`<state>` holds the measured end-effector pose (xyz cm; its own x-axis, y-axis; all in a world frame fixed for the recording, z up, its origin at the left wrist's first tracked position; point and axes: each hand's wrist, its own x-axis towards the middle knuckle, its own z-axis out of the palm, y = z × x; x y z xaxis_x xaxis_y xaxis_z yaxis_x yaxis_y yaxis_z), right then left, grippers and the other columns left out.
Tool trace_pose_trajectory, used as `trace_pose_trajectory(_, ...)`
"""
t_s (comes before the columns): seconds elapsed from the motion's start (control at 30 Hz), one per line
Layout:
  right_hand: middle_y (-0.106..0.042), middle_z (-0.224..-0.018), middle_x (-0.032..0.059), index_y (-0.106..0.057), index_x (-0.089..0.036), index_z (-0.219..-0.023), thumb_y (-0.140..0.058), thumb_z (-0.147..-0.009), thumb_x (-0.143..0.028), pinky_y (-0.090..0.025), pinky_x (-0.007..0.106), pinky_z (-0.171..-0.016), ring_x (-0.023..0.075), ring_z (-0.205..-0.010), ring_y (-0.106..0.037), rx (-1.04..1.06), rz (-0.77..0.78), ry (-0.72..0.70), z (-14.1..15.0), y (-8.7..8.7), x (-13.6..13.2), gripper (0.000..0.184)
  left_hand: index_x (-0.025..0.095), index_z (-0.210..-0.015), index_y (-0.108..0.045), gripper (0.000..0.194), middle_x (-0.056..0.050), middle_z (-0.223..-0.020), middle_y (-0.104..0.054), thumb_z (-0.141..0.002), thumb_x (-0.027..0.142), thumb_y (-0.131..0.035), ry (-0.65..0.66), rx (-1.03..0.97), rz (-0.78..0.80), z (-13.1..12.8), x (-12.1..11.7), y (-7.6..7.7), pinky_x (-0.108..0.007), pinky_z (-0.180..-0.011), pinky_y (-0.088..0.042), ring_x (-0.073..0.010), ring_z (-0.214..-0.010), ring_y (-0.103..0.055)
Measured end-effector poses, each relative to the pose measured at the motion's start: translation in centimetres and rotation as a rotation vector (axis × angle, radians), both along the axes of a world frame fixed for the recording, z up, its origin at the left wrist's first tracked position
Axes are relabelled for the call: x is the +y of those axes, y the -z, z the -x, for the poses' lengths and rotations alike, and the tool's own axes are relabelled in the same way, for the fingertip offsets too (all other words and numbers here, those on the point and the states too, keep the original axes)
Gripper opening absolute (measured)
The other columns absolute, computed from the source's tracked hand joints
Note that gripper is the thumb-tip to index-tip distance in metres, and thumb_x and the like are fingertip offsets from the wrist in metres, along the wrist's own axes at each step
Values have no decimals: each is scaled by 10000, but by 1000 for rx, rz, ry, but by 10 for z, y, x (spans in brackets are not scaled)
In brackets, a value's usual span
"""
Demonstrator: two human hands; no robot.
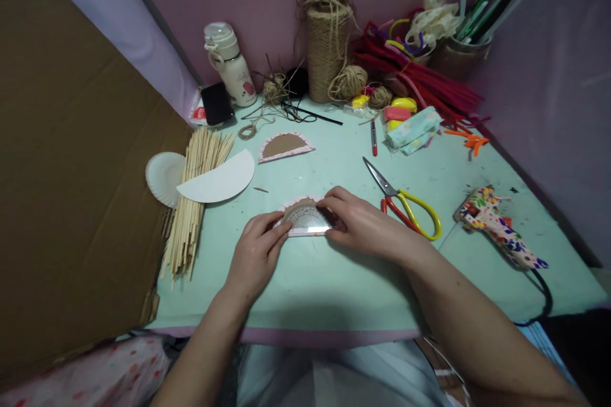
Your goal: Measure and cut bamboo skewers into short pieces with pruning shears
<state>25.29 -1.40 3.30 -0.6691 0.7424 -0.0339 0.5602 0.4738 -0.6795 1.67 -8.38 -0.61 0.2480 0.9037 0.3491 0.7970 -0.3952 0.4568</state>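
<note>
A clear half-round protractor [305, 219] lies on a pink-edged half-disc of card at the middle of the pale green table [334, 280]. My left hand [255, 254] pinches its left end with curled fingers. My right hand [360, 222] presses fingertips on its right end and top edge. A second pink-edged brown half-disc [285, 146] lies further back. Yellow-handled scissors [403, 203] rest just right of my right hand.
A bundle of thin wooden sticks [193, 197], a white paper plate [162, 177] and a white half-circle [219, 181] lie at the left beside a big cardboard sheet [71, 172]. Twine spools [327, 44], red pipe cleaners [420, 76], a bottle [231, 70] and a floral glue gun [496, 229] ring the table.
</note>
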Motion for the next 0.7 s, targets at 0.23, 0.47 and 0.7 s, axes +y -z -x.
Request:
trace_pose_trajectory(0.23, -540, -1076, 79, -602, -200, -1170, -559, -767, -103, -436, 300, -741, 169, -811, -551, 22, 17, -1, 0, 2, 1, 417, 237, -1104, -672, 232, -90, -1157, -634, -926, 211, -526, -6, 26, -17, -2, 1, -1, -428, -915, -495, -213, -1060, -563)
trace_pose_trajectory(0.47, -528, -1073, 79, -607, -178, -1164, -563, -768, -95, -428, 294, -741, 158, -804, -546, 18, 17, -10, 0, 0, 1, 406, 221, -1110, -672, 238, -92, -1157, -634, -921, 201, -530, 0, 37, -12, -2, 1, -1, -413, -924, -493, -211, -1069, -562)
trace_pose_trajectory(0.7, -524, -1077, 84, -614, -173, -1154, -563, -768, -104, -437, 292, -732, 160, -799, -547, 12, 17, -11, 1, 2, 2, 396, 228, -1101, -673, 232, -86, -1152, -639, -921, 200, -529, -3, 36, -17, -2, 1, -2, -416, -915, -496, -209, -1051, -569)
